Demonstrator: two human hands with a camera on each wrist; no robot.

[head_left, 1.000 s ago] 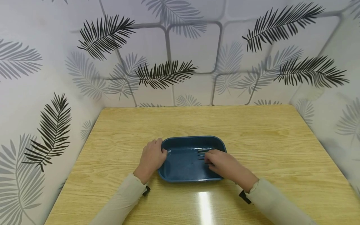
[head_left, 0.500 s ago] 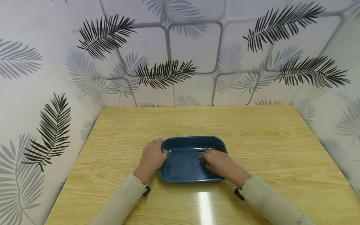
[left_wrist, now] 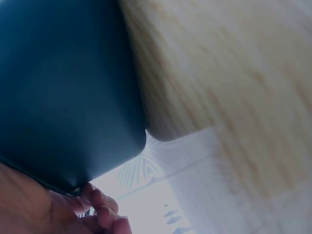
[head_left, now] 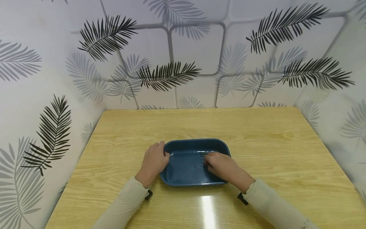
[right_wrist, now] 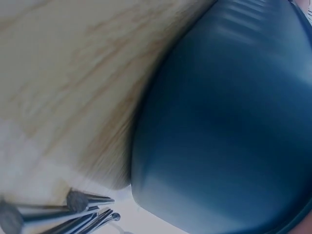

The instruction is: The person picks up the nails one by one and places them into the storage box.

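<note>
A dark blue tray [head_left: 183,170] with rounded corners and raised sides stands on the table. My left hand [head_left: 153,163] grips its left rim; in the left wrist view, curled fingers [left_wrist: 105,207] show under the tray's edge. My right hand [head_left: 221,165] reaches over the right side into the tray with its fingers bent down. Several thin dark rods [head_left: 203,154] lie roughly side by side there, their left ends sticking out past the fingers. The rest of the rods and my right fingertips are hidden, so whether I pinch one I cannot tell.
The wood-grain table [head_left: 257,133] stretches around the tray and meets a leaf-patterned wall [head_left: 197,92] behind. Slim metallic-looking shapes with round ends [right_wrist: 77,200] show at the lower left of the right wrist view; where they lie is unclear.
My right hand has moved slightly left inside the tray and now covers more of the rods. A rod's end shows in front of the others. The left hand and tray have stayed put.
</note>
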